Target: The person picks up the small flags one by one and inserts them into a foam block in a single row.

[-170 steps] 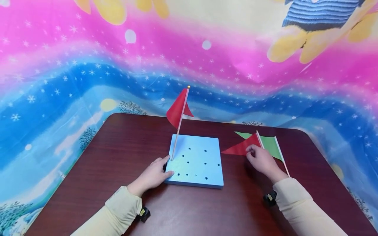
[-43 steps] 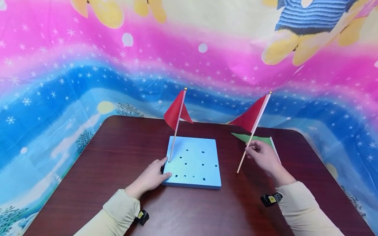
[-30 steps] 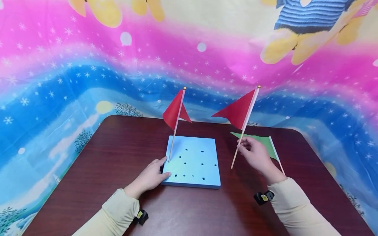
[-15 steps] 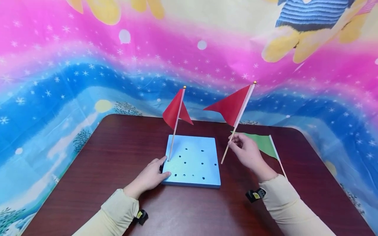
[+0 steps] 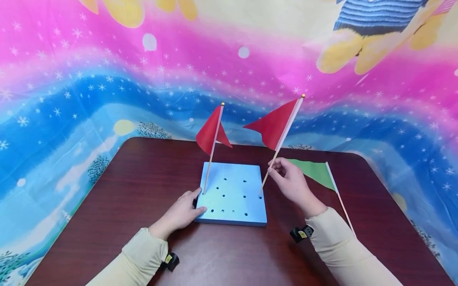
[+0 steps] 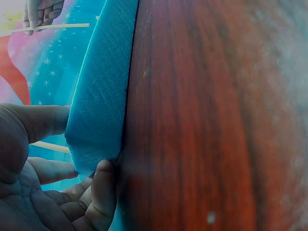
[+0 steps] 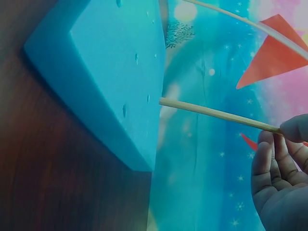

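Observation:
A light-blue foam board (image 5: 236, 171) with several small holes lies on the table. My left hand (image 5: 180, 210) grips its left edge, thumb and index finger on top; in the left wrist view the other fingers curl against the side (image 6: 101, 91). One red pennant flag (image 5: 209, 131) stands in a hole near that edge, leaning slightly right. My right hand (image 5: 291, 180) pinches the wooden stick (image 7: 216, 113) of a second red flag (image 5: 273, 125) between thumb and fingertips. This flag tilts right, and its bare lower tip is right over the hole near the board's right edge.
A green pennant flag (image 5: 318, 172) lies on the table to the right, partly behind my right hand and forearm. The dark wooden table (image 5: 150, 167) ends at a colourful printed backdrop (image 5: 268, 71).
My right hand picked the second red flag up from the table, raised it and carried it left to the board's right edge. My left hand stays on the board.

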`<move>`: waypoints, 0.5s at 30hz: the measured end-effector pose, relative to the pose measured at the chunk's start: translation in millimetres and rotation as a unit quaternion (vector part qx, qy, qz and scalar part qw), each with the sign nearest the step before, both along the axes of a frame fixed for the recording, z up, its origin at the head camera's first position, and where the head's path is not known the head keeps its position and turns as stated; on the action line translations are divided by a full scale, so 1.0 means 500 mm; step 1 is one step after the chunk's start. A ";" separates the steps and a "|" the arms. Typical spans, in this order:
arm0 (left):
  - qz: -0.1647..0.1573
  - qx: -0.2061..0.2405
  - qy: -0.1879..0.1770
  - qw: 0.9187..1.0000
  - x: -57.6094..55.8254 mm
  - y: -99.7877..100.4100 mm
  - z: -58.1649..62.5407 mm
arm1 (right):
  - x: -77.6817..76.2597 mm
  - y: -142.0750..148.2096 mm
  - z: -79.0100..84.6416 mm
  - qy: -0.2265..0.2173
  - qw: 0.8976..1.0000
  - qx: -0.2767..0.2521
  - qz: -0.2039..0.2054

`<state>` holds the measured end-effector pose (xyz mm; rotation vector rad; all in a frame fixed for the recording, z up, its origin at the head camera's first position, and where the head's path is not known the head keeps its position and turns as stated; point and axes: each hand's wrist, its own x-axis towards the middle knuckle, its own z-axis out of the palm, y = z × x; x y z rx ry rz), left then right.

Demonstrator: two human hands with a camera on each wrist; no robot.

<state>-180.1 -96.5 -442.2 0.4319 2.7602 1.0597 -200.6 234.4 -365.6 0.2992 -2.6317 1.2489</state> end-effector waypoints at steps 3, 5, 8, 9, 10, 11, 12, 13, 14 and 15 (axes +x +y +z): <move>0.002 -0.001 0.000 1.000 -0.001 0.000 0.001 | -0.003 -0.010 0.004 0.008 1.000 -0.004 0.008; 0.003 0.000 0.000 1.000 -0.001 0.000 0.000 | -0.006 -0.017 0.003 0.013 1.000 -0.005 0.014; 0.004 -0.001 0.000 1.000 0.000 -0.002 -0.002 | -0.006 -0.029 0.000 0.013 1.000 -0.008 0.020; 0.004 -0.001 0.000 1.000 0.001 -0.002 -0.002 | -0.006 -0.032 -0.002 0.012 1.000 -0.010 0.021; 0.004 -0.001 -0.001 1.000 0.001 -0.002 -0.003 | -0.005 -0.035 -0.004 0.011 1.000 -0.012 0.022; 0.003 -0.001 -0.001 1.000 0.001 -0.002 -0.004 | -0.005 -0.039 -0.005 0.010 1.000 -0.014 0.023; 0.003 0.000 -0.001 1.000 0.002 -0.002 -0.004 | -0.005 -0.042 -0.006 0.010 1.000 -0.016 0.024; 0.002 0.001 -0.001 1.000 0.002 -0.002 -0.004 | -0.005 -0.045 -0.008 0.011 0.999 -0.018 0.025; 0.002 0.002 0.000 1.000 0.001 -0.002 -0.004 | -0.005 -0.048 -0.009 0.012 0.999 -0.019 0.026; 0.001 0.003 0.000 1.000 0.001 -0.001 -0.003 | -0.005 -0.051 -0.010 0.012 0.999 -0.021 0.028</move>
